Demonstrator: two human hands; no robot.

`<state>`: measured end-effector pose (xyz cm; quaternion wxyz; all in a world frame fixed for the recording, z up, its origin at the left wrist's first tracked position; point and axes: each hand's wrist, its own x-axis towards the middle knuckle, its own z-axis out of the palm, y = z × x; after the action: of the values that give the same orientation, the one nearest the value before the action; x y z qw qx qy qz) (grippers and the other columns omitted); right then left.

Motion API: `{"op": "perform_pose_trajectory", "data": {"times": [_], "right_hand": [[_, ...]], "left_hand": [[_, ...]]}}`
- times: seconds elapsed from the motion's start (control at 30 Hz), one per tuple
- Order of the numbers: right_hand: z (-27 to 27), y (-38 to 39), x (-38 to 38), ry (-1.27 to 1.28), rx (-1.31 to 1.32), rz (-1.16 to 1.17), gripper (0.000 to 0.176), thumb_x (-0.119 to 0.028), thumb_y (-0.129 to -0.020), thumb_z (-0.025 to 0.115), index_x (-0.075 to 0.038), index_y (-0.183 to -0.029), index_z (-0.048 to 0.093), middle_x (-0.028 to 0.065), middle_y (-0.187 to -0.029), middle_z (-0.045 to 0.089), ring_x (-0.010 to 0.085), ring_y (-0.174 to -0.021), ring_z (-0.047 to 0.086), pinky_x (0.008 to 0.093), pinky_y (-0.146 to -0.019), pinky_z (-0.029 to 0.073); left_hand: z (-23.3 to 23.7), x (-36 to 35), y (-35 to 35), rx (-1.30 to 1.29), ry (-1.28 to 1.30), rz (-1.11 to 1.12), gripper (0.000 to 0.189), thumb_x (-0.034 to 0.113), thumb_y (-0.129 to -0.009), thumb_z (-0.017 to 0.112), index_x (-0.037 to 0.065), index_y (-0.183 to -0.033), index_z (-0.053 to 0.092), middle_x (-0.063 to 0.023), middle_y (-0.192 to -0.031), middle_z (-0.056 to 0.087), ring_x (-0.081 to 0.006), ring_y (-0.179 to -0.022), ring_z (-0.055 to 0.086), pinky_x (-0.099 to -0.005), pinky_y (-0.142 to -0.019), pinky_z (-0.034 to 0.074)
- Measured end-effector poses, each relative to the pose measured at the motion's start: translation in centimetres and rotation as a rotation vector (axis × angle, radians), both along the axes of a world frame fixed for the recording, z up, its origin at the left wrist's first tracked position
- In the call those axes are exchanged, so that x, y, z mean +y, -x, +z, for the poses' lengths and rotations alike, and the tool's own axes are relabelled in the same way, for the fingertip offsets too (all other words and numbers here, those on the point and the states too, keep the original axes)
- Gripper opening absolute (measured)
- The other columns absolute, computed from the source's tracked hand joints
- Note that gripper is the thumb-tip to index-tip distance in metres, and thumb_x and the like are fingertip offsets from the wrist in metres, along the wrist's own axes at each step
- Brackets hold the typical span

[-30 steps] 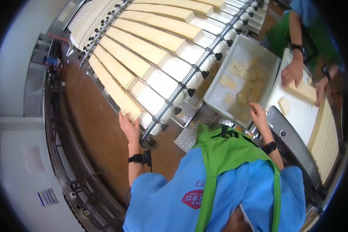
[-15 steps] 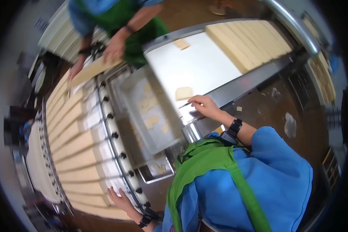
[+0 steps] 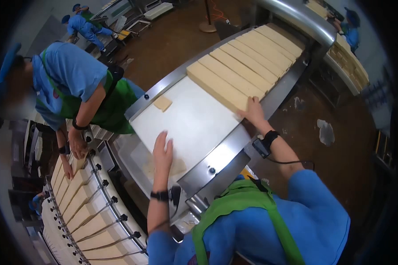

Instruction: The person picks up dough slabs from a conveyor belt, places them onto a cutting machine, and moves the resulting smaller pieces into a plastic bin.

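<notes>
My right hand (image 3: 254, 111) is at the near end of the front cream-coloured slab (image 3: 216, 88), its fingers against the slab's corner. Several such slabs lie side by side on the white belt (image 3: 185, 115). My left hand (image 3: 162, 152) is over the near part of the belt, fingers stretched out and holding nothing. A small flat piece (image 3: 162, 103) rests near the belt's far edge. Beyond my left hand's wrist, pale scraps (image 3: 177, 167) show in a tray, partly hidden by my arm.
A co-worker (image 3: 75, 84) stands at the left, hands on slabs of a second conveyor (image 3: 86, 207) with a rail of black knobs. A steel cylinder (image 3: 300, 17) spans the belt's far end. More people (image 3: 86, 28) are in the background.
My view has turned. My left hand has moved from the second conveyor to over the white belt. My right hand has gone from the belt's near end to the front slab.
</notes>
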<state>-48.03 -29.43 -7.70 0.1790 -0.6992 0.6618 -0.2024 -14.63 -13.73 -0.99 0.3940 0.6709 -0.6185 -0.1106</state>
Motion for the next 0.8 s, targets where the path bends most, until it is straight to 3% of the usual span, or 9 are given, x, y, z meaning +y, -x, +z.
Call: {"op": "perform_pose_trajectory", "data": {"times": [0.23,0.4,0.5,0.6,0.8], "right_hand": [[1.3,-0.9,-0.5,0.0,0.082,0.075,0.059,-0.03,-0.059,0.076,0.004,-0.095,0.045,0.0189,-0.095,0.046,0.0363,-0.08,0.055,0.0413,-0.065,0.048],[2.0,-1.0,-0.2,0.023,0.051,0.114,0.059,-0.028,-0.058,0.077,0.003,-0.094,0.043,0.0186,-0.091,0.046,0.0354,-0.076,0.055,0.0418,-0.062,0.047],[1.9,-0.6,0.0,0.053,0.029,0.14,0.06,-0.027,-0.057,0.077,0.003,-0.095,0.042,0.0185,-0.091,0.046,0.0351,-0.076,0.054,0.042,-0.062,0.047],[2.6,-1.0,0.1,0.008,0.013,0.147,0.06,-0.026,-0.057,0.077,0.004,-0.097,0.042,0.0184,-0.093,0.045,0.0349,-0.079,0.053,0.0421,-0.064,0.046],[4.0,-1.7,0.8,-0.03,0.032,0.306,0.057,-0.025,-0.058,0.076,0.003,-0.096,0.044,0.0183,-0.096,0.044,0.0353,-0.082,0.051,0.0418,-0.069,0.045]], "left_hand": [[-4.8,-22.8,4.6,-0.205,-0.025,-0.157,0.039,0.016,-0.082,0.051,-0.004,-0.115,0.046,-0.0212,-0.115,0.05,-0.0341,-0.108,0.047,-0.0385,-0.094,0.036],[-5.9,-32.3,6.5,-0.409,-0.255,-0.112,0.038,0.014,-0.078,0.052,-0.005,-0.111,0.047,-0.0184,-0.112,0.049,-0.0334,-0.106,0.045,-0.0417,-0.091,0.038],[-8.4,-34.4,6.5,-0.452,-0.279,0.012,0.049,0.017,-0.068,0.056,-0.002,-0.113,0.046,-0.0178,-0.11,0.049,-0.0351,-0.106,0.045,-0.0426,-0.09,0.039],[-4.7,-34.2,7.2,-0.419,-0.556,0.007,0.054,0.024,-0.064,0.061,0.0,-0.111,0.049,-0.0139,-0.117,0.044,-0.0323,-0.111,0.04,-0.0436,-0.089,0.039],[-1.4,-27.0,3.2,-0.406,-0.702,0.168,0.056,0.025,-0.059,0.063,0.003,-0.11,0.054,-0.0143,-0.112,0.049,-0.0321,-0.108,0.044,-0.0418,-0.093,0.036]]}}
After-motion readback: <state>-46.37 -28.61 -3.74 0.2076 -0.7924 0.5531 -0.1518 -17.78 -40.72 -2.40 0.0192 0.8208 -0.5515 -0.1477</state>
